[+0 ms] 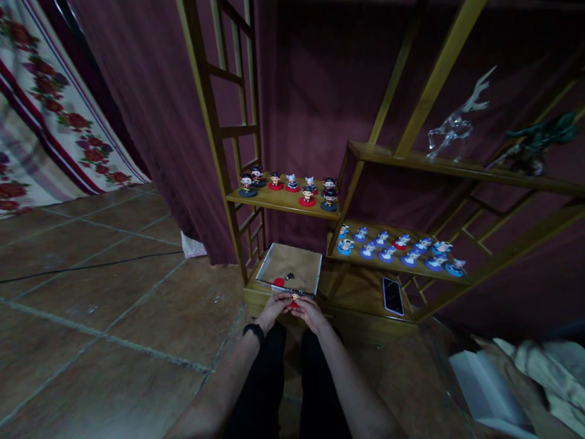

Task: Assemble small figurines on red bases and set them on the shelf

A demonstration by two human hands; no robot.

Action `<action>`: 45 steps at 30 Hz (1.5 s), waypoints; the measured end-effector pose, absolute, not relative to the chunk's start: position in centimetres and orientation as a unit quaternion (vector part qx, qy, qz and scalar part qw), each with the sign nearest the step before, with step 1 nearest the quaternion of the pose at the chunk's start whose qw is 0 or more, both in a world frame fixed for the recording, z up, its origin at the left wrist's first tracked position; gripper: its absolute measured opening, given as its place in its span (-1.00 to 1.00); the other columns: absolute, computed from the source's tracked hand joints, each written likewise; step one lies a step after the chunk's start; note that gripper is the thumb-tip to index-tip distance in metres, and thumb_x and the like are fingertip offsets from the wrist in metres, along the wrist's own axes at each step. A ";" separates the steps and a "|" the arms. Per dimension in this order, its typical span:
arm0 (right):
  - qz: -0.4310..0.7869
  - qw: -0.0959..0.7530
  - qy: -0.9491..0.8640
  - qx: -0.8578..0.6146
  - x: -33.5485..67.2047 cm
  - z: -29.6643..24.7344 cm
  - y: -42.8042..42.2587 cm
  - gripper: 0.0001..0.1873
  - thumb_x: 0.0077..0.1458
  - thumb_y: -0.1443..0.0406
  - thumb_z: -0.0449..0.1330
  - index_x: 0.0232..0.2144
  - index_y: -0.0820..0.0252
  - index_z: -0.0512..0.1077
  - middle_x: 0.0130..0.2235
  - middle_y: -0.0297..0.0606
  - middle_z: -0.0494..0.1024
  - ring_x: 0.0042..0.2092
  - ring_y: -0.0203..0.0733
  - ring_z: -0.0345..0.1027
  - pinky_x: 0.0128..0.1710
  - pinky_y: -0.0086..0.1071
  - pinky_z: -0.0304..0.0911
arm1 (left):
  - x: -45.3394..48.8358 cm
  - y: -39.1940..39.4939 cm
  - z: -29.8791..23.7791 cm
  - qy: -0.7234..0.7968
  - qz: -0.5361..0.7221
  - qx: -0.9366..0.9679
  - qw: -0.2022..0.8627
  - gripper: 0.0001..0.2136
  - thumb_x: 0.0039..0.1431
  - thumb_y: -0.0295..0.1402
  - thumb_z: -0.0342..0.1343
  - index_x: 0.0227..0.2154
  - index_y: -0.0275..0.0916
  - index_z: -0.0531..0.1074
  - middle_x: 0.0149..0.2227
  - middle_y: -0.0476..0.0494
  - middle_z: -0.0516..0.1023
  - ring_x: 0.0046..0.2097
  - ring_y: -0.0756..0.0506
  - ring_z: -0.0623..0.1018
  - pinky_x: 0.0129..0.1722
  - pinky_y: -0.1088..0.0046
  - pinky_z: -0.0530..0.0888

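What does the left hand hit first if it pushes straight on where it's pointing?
The left hand points at the small red-based toy figurine it shares with the right hand; past that, probably the near wall of the open shallow cardboard box. Depth unclear.

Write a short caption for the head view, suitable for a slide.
Left hand and right hand hold a small red-based figurine before an open cardboard box under a shelf of figurines.

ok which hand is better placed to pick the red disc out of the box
Probably the left hand: the red disc lies near the front left of the box, just beyond it. The right hand sits further off; both pinch a small figurine.
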State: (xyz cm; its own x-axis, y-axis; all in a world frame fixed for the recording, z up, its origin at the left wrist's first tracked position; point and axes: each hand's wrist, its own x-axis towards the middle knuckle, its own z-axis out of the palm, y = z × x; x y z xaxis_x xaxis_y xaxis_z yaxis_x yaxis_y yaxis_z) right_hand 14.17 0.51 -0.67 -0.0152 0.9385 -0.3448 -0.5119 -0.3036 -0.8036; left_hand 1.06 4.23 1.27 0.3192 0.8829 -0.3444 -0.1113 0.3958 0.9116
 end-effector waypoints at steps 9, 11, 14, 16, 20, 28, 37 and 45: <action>0.681 0.531 -0.228 -0.449 13.9 -0.2 0.6 -0.67 -0.31 0.23 0.33 -0.41 0.22 0.40 -0.45 -0.28 0.53 -0.37 -0.21 0.44 -0.29 -0.30 0.30 | 1.2 3.9 1.6 0.447 0.377 0.435 0.685 -0.78 -0.32 -0.35 0.27 -0.53 -0.36 0.48 -0.63 -0.05 0.43 -0.63 0.11 0.33 -0.61 0.60 0.21; 0.682 0.530 -0.227 -0.449 13.8 -0.1 0.6 -0.67 -0.32 0.24 0.34 -0.42 0.21 0.40 -0.45 -0.28 0.53 -0.37 -0.20 0.44 -0.28 -0.29 0.30 | 1.2 3.8 1.8 0.449 0.385 0.440 0.676 -0.79 -0.33 -0.34 0.27 -0.57 -0.36 0.46 -0.66 -0.02 0.41 -0.64 0.11 0.30 -0.63 0.60 0.18; 0.682 0.536 -0.226 -0.444 13.7 0.1 0.5 -0.68 -0.33 0.25 0.34 -0.43 0.21 0.40 -0.45 -0.29 0.53 -0.36 -0.20 0.45 -0.27 -0.29 0.29 | 1.2 3.6 2.0 0.441 0.397 0.449 0.668 -0.79 -0.33 -0.33 0.28 -0.59 -0.36 0.46 -0.67 -0.02 0.41 -0.65 0.12 0.28 -0.64 0.60 0.17; 0.680 0.540 -0.225 -0.442 13.7 0.1 0.5 -0.68 -0.33 0.25 0.34 -0.43 0.20 0.40 -0.44 -0.29 0.53 -0.35 -0.20 0.44 -0.26 -0.28 0.29 | 1.2 3.6 2.1 0.437 0.396 0.453 0.668 -0.78 -0.33 -0.32 0.28 -0.59 -0.36 0.46 -0.66 -0.03 0.42 -0.65 0.12 0.29 -0.63 0.60 0.18; 0.678 0.542 -0.226 -0.442 13.7 0.2 0.4 -0.69 -0.34 0.25 0.35 -0.45 0.21 0.40 -0.44 -0.29 0.53 -0.35 -0.20 0.44 -0.25 -0.27 0.29 | 1.2 3.5 2.3 0.450 0.391 0.448 0.666 -0.76 -0.35 -0.31 0.29 -0.58 -0.36 0.47 -0.64 -0.04 0.44 -0.64 0.11 0.30 -0.62 0.59 0.21; 0.682 0.538 -0.231 -0.439 13.8 -0.4 0.6 -0.69 -0.35 0.25 0.35 -0.46 0.22 0.41 -0.44 -0.30 0.53 -0.36 -0.22 0.44 -0.26 -0.30 0.28 | 1.2 3.6 2.0 0.440 0.396 0.451 0.668 -0.75 -0.35 -0.28 0.29 -0.61 -0.37 0.45 -0.68 -0.03 0.41 -0.67 0.13 0.27 -0.65 0.60 0.18; 0.684 0.537 -0.233 -0.436 13.8 -0.6 0.6 -0.73 -0.31 0.28 0.33 -0.45 0.23 0.42 -0.46 -0.29 0.54 -0.39 -0.21 0.44 -0.27 -0.28 0.30 | 1.3 3.5 2.5 0.481 0.366 0.444 0.662 -0.78 -0.33 -0.30 0.28 -0.63 -0.37 0.44 -0.72 -0.01 0.38 -0.69 0.12 0.27 -0.67 0.60 0.16; 0.684 0.546 -0.225 -0.427 13.8 -0.5 0.8 -0.81 -0.24 0.31 0.29 -0.46 0.23 0.43 -0.44 -0.29 0.53 -0.35 -0.24 0.43 -0.21 -0.28 0.30 | 1.3 3.5 2.5 0.497 0.365 0.419 0.667 -0.76 -0.31 -0.28 0.28 -0.57 -0.36 0.46 -0.67 -0.03 0.42 -0.66 0.11 0.32 -0.64 0.60 0.23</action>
State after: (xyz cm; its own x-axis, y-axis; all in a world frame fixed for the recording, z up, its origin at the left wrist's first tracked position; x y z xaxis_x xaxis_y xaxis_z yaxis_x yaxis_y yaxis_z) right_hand 13.82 0.80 -0.49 -0.0375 0.9403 -0.3384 -0.5549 -0.3012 -0.7754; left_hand 1.33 3.54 2.46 0.2399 0.9032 -0.3560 -0.0705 0.3819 0.9215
